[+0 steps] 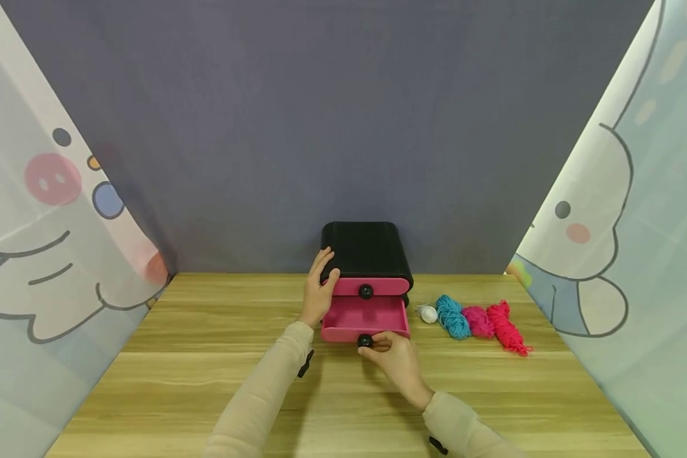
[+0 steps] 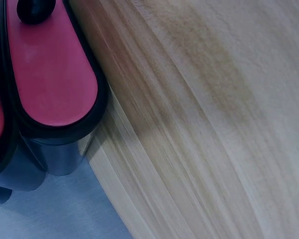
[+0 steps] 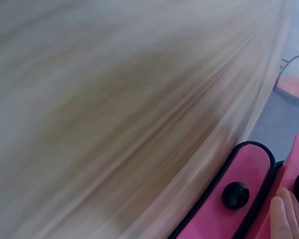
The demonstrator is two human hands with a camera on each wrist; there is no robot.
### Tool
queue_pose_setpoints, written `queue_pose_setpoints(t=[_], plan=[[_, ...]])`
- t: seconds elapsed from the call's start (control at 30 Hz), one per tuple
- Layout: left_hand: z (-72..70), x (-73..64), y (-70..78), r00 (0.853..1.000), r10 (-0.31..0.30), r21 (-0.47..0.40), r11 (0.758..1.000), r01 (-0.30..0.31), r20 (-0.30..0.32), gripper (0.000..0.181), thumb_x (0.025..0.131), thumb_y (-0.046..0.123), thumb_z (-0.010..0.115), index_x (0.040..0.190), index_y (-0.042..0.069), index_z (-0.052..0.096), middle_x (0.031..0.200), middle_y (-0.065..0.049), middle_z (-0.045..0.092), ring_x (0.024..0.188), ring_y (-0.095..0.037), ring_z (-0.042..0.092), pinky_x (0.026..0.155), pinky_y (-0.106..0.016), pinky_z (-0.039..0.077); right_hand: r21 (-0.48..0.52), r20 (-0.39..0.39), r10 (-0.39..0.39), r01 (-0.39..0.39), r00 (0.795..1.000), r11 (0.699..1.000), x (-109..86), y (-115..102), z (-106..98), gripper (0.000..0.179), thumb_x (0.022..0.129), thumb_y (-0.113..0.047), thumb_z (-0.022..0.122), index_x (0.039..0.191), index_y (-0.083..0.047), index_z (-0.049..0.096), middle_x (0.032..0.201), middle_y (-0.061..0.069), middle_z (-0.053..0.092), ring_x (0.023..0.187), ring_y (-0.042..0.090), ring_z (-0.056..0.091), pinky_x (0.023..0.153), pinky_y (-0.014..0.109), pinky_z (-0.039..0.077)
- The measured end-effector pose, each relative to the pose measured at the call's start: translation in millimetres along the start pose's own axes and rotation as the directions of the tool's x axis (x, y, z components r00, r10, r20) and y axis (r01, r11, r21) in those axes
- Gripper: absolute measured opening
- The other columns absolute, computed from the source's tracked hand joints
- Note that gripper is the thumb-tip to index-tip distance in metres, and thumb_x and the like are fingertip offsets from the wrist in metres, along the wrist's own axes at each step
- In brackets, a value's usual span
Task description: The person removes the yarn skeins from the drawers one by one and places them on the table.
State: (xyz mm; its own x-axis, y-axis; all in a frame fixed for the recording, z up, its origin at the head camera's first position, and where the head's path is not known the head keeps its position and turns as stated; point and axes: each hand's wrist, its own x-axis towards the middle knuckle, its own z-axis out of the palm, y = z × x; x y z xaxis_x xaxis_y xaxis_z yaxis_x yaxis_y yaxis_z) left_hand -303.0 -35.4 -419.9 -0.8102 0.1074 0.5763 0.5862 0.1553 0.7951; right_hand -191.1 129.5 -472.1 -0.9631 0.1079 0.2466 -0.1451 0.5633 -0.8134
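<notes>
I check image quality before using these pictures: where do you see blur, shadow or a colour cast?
Head view: mostly clear, a soft shadow on the table beside the left sleeve; left wrist view: dim and bluish, the table softer toward the upper right; right wrist view: the table heavily streaked with blur, the top knob crisper.

Cabinet [image 1: 367,248] on table [image 1: 206,356], yarn [image 1: 452,317] to its right
</notes>
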Motion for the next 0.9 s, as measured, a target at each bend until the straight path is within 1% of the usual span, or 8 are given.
queue_pose_setpoints(t=[0.1,0.33,0.5,0.57,0.7,0.8,0.9], plan=[[0.4,1.1,-0.4,1.000,0.009,-0.003,1.000,-0.009,-0.002,0.043,0.093,0.011,0.051,0.134,-0.003,0.043,0.145,-0.018,0.033,0.139,-0.035,0.017,0.110,-0.053,0.018,-0.004,-0.025,-0.002,0.002,1.000,1.000,1.0,-2.4,2.0,0.031,0.067,-0.029,0.081,0.086,-0.008,0.069,0.080,0.004,0.071,0.071,0.011,0.068,0.062,0.019,0.052],[0.7,2.1,-0.2,1.000,-0.003,0.002,1.000,0.003,-0.004,0.043,0.093,0.009,0.051,0.133,-0.004,0.043,0.144,-0.021,0.032,0.138,-0.036,0.017,0.110,-0.053,0.018,0.047,-0.054,0.022,-0.020,0.998,0.999,5.5,-1.4,4.5,0.029,0.070,-0.025,0.079,0.088,-0.005,0.068,0.079,0.007,0.070,0.071,0.013,0.068,0.061,0.019,0.053],[0.9,0.3,-1.2,1.000,0.015,-0.003,1.000,-0.015,-0.009,0.043,0.093,0.012,0.052,0.133,-0.003,0.044,0.144,-0.018,0.034,0.139,-0.035,0.018,0.111,-0.052,0.017,0.083,-0.086,0.016,-0.009,0.996,0.997,11.7,0.7,6.2,0.026,0.070,-0.020,0.079,0.088,-0.004,0.068,0.079,0.010,0.071,0.071,0.017,0.069,0.061,0.019,0.053],[1.1,0.5,-0.8,1.000,0.014,-0.002,1.000,-0.014,-0.007,0.043,0.094,0.013,0.052,0.133,-0.003,0.044,0.144,-0.019,0.034,0.139,-0.033,0.018,0.111,-0.052,0.017,0.092,-0.096,0.007,0.002,0.995,0.996,14.3,1.7,6.6,0.025,0.070,-0.018,0.079,0.088,-0.003,0.069,0.079,0.010,0.071,0.071,0.017,0.069,0.061,0.019,0.053],[1.3,1.5,0.0,1.000,0.014,-0.006,1.000,-0.014,-0.005,0.043,0.093,0.012,0.052,0.133,-0.004,0.044,0.144,-0.020,0.034,0.140,-0.030,0.018,0.111,-0.052,0.017,0.098,-0.096,0.002,0.008,0.995,0.995,18.4,2.2,6.5,0.024,0.071,-0.018,0.079,0.087,-0.004,0.069,0.079,0.010,0.071,0.071,0.017,0.069,0.061,0.019,0.053],[1.2,1.8,0.1,1.000,0.015,-0.013,1.000,-0.015,-0.002,0.043,0.094,0.012,0.051,0.133,-0.004,0.044,0.144,-0.020,0.034,0.140,-0.028,0.018,0.111,-0.052,0.017,0.098,-0.091,0.012,-0.003,0.996,0.995,20.5,1.4,6.1,0.025,0.071,-0.019,0.079,0.088,-0.004,0.068,0.080,0.010,0.071,0.071,0.016,0.069,0.061,0.020,0.053],[0.4,1.6,-0.4,1.000,0.014,-0.011,1.000,-0.014,-0.001,0.044,0.094,0.013,0.051,0.134,-0.004,0.043,0.145,-0.020,0.033,0.140,-0.030,0.017,0.110,-0.053,0.017,0.096,-0.087,0.020,-0.012,0.996,0.995,22.5,0.9,6.6,0.027,0.071,-0.021,0.079,0.089,-0.004,0.068,0.081,0.010,0.071,0.072,0.017,0.068,0.062,0.021,0.054]])
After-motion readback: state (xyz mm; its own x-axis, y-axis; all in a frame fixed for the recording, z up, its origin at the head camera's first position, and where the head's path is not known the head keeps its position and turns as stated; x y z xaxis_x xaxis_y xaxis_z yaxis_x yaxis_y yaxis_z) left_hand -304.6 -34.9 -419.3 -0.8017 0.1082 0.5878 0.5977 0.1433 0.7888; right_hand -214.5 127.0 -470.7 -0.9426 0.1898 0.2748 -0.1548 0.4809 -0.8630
